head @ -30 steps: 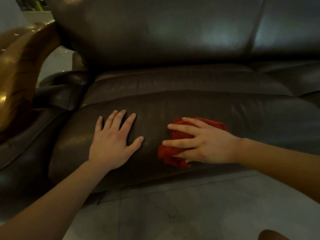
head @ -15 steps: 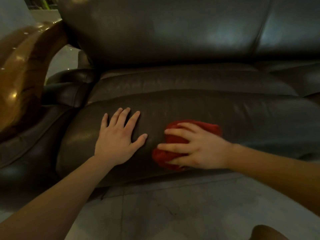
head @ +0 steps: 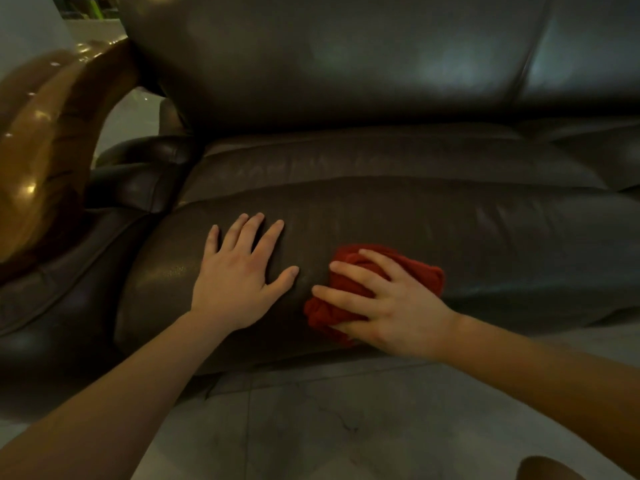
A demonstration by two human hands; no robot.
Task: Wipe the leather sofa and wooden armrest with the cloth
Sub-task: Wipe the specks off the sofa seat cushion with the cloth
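Observation:
A dark brown leather sofa [head: 450, 220] fills the view, its seat cushion bulging toward me. My right hand [head: 391, 306] presses a bunched red cloth [head: 419, 271] onto the front curve of the cushion, fingers spread over it. My left hand [head: 239, 275] lies flat on the cushion just left of the cloth, fingers apart, holding nothing. A glossy curved wooden armrest [head: 45, 133] rises at the far left, above a leather side pad [head: 138, 168].
Pale tiled floor [head: 346, 427] runs below the sofa's front edge. A seam [head: 530, 46] splits the backrest at the upper right. A dark rounded shape [head: 543, 469] shows at the bottom right corner.
My right hand has slid the red cloth slightly down and left along the cushion front. The view has shifted left, so the sofa and armrest sit further right. My left hand stays planted.

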